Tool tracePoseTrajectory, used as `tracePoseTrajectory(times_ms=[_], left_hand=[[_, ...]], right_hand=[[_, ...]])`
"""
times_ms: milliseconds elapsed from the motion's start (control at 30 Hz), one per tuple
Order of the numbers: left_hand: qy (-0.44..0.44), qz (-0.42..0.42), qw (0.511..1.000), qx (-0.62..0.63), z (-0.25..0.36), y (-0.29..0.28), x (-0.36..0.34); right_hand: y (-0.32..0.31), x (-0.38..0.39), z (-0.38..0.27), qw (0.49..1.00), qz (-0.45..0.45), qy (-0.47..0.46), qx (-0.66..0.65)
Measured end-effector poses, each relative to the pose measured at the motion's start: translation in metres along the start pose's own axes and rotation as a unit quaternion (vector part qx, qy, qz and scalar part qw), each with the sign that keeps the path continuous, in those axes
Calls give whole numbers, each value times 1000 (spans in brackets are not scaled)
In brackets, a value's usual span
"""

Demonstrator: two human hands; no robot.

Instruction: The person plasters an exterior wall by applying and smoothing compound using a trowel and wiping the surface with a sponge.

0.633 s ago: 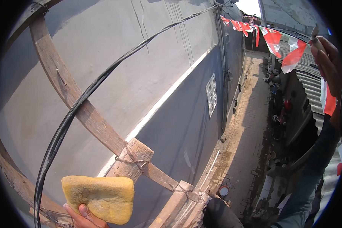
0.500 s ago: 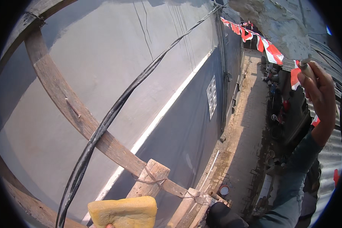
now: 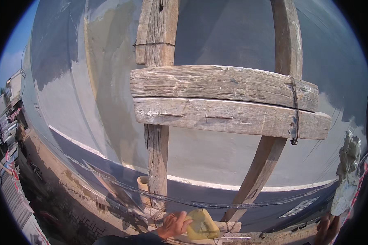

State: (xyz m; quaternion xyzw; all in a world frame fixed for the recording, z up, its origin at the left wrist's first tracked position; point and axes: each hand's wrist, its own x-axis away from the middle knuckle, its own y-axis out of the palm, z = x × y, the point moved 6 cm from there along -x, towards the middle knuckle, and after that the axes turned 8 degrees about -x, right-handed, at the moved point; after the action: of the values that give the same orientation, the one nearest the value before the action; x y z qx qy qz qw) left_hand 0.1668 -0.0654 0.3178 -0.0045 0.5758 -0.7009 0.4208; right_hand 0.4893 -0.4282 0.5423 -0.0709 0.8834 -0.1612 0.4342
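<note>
Two hands show at the bottom edge. The left hand (image 3: 172, 224) grasps a yellow sponge (image 3: 202, 225) with its fingers curled round one end, low in front of a wooden scaffold post (image 3: 157, 163). The right hand (image 3: 326, 228) is closed on the handle of a plaster-caked trowel (image 3: 346, 179) standing upright at the right edge. Half a second earlier the view ran along the grey wall (image 3: 216, 28) towards an alley; now it faces the wall squarely, with two horizontal planks (image 3: 229, 100) filling the middle, and the right hand is lower.
</note>
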Motion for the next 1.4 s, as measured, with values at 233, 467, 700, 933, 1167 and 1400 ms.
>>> tracePoseTrajectory(times_ms=[233, 467, 700, 933, 1167, 1400], left_hand=[[-4, 90, 994, 56, 6, -27, 2], [-24, 50, 995, 86, 1, -19, -2], [-32, 23, 993, 109, -7, -20, -7], [17, 214, 974, 76, 1, -63, -6], [32, 88, 986, 135, -20, 12, -3], [11, 6, 977, 211, -12, -21, -6]], right_hand=[[113, -97, -131, 952, -195, -152, -182], [206, -130, -356, 828, -393, -25, -400], [297, -111, -480, 743, -488, -103, -447], [418, -47, -567, 673, -532, -41, -512], [502, -34, -619, 586, -514, 24, -626], [626, -40, -575, 608, -500, 122, -604]])
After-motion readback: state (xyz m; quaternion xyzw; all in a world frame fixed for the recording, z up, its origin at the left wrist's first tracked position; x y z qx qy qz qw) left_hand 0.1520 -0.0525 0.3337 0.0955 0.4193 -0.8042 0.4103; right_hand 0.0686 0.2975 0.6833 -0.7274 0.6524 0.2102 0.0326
